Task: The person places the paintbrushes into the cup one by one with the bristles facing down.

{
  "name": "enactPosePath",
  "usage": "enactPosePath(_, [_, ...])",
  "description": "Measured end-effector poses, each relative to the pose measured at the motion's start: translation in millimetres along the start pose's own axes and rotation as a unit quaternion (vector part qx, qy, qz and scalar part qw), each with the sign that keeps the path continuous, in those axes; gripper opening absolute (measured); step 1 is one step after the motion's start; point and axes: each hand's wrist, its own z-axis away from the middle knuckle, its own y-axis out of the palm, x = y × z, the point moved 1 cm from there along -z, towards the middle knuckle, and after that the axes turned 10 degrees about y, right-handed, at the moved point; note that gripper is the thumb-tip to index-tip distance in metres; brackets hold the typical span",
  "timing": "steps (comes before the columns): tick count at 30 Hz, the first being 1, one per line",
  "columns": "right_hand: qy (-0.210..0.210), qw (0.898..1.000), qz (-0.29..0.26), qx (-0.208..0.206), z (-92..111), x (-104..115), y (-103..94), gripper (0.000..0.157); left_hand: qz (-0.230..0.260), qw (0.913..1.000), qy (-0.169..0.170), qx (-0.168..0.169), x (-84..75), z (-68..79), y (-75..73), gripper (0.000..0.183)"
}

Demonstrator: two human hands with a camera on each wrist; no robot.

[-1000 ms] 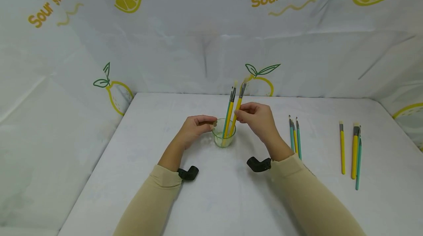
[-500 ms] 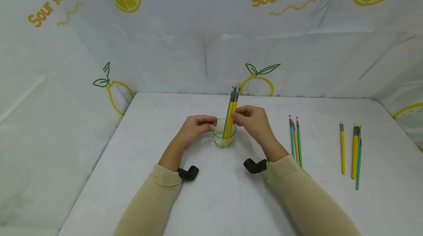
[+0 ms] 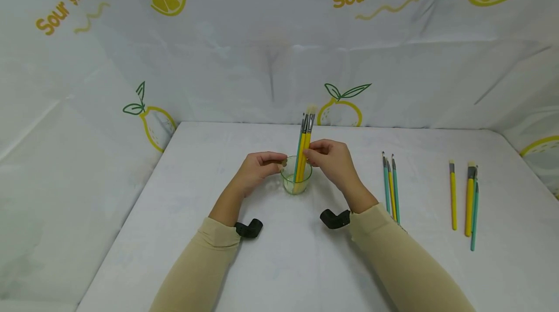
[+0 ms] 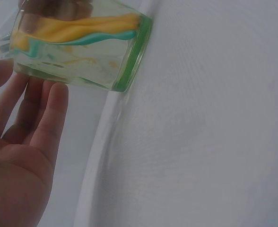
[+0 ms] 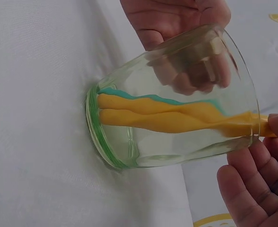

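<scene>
A clear glass (image 3: pixel 290 187) with a green-tinted base stands upright on the table. My left hand (image 3: pixel 257 171) holds its rim from the left side, thumb and fingertips at the lip in the left wrist view. Inside the glass lean two yellow paintbrushes and a thin teal paintbrush (image 3: pixel 298 152), bristles up. At the glass's right edge, my right hand (image 3: pixel 334 162) pinches the handle of the right-hand yellow paintbrush (image 3: pixel 308 138) between thumb and fingers. In the right wrist view the yellow handles (image 5: pixel 172 118) reach the glass bottom, side by side with the teal one.
Right of my right hand lie two teal brushes and a yellow paintbrush (image 3: pixel 391 186), partly covered by my sleeve. Farther right are a slim yellow paintbrush (image 3: pixel 453 198), a thick yellow paintbrush (image 3: pixel 469 203) and teal brushes (image 3: pixel 474 227). A lemon-print cloth (image 3: pixel 244 69) hangs behind the table.
My right hand has moved left, bringing its yellow paintbrush from a rightward tilt to beside the other brushes. All the brushes in the glass now stand a little farther left. My left hand stays at the rim.
</scene>
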Motion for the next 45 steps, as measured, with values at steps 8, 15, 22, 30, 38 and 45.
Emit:
enactPosePath(8, [0.011, 1.000, -0.001, 0.002, 0, 1, 0.1, 0.028, 0.003, 1.0000, -0.002, -0.002, -1.3, 0.3, 0.5, 0.036])
enactPosePath(15, [0.012, 1.000, 0.003, 0.002, 1, 0, -0.3, 0.028, 0.003, 1.0000, -0.002, -0.002, -1.8, 0.8, 0.9, 0.034])
enactPosePath(22, [0.005, 0.999, 0.052, -0.009, 5, 0, -11.1, 0.032, 0.003, 1.0000, 0.001, 0.000, -0.8, 1.2, 0.8, 0.034])
enactPosePath(30, [0.004, 0.989, 0.142, -0.031, 12, -3, -53.8, 0.038, -0.005, 1.0000, -0.005, 0.002, -3.3, 1.2, -0.1, 0.034])
enactPosePath(38, [0.041, 0.985, 0.162, -0.035, 23, -20, -113.2, 0.048, -0.008, 0.9999, -0.013, 0.001, -3.2, 1.0, 0.1, 0.034])
enactPosePath(45, [0.089, 0.980, 0.172, -0.050, 28, -40, -146.4, 0.059, 0.001, 1.0000, -0.007, -0.002, -2.9, 1.9, 0.8, 0.033])
